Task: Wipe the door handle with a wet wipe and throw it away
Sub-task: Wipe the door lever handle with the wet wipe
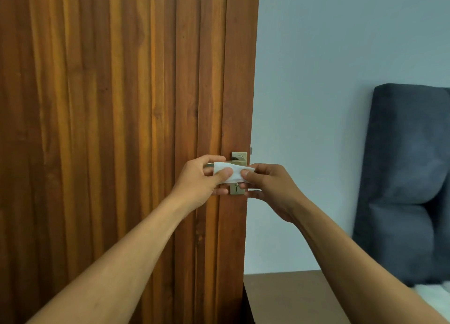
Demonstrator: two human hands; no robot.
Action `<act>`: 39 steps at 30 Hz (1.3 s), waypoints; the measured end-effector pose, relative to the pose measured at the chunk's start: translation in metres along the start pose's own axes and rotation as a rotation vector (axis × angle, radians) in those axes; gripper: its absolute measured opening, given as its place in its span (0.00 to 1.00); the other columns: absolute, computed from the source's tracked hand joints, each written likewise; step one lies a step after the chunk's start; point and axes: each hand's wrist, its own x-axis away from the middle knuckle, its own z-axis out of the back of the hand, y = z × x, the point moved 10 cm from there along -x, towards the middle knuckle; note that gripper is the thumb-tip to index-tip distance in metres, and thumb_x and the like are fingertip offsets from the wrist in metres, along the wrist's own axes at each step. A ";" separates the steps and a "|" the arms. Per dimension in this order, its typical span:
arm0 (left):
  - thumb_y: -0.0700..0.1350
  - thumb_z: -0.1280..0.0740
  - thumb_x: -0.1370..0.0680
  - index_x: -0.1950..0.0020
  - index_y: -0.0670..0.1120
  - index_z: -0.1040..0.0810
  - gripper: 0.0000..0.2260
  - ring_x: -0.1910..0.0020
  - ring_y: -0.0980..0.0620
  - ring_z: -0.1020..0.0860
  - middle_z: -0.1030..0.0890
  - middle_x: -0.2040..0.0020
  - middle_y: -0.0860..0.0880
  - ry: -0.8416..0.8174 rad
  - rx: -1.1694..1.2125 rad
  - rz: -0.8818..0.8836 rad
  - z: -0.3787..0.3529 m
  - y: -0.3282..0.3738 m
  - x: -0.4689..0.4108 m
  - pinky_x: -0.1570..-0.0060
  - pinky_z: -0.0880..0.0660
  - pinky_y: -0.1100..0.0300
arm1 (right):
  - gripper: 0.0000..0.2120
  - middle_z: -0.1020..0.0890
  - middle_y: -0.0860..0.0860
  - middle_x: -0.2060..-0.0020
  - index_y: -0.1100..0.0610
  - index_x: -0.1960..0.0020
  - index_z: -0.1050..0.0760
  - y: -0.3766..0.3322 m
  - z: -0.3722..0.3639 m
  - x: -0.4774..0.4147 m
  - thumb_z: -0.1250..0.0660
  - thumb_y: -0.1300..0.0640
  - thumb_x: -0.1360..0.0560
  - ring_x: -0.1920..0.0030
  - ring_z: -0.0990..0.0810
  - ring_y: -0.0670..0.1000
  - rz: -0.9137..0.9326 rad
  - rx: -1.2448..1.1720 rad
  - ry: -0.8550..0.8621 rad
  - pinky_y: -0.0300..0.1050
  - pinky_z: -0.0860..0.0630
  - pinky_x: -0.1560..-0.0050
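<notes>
A brass door handle (pixel 239 158) sits near the right edge of a ribbed wooden door (pixel 117 128), with a keyhole plate (pixel 236 189) below it. A white wet wipe (pixel 233 173) is stretched flat in front of the lever. My left hand (pixel 203 177) pinches its left end between thumb and fingers. My right hand (pixel 270 189) pinches its right end. The wipe and my fingers hide most of the lever.
To the right of the door is a pale blue wall (pixel 328 80). A dark grey padded headboard (pixel 409 177) stands at the far right above white bedding (pixel 435 297). A brown bedside surface (pixel 287 294) lies below the door's edge.
</notes>
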 end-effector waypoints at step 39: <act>0.42 0.22 0.28 0.42 0.47 0.21 0.17 0.56 0.48 0.15 0.16 0.46 0.46 -0.005 -0.025 0.048 0.002 0.001 0.003 0.62 0.17 0.60 | 0.06 0.16 0.55 0.56 0.59 0.49 0.19 -0.013 -0.008 0.001 0.31 0.57 0.22 0.61 0.17 0.51 0.007 0.050 -0.040 0.41 0.18 0.58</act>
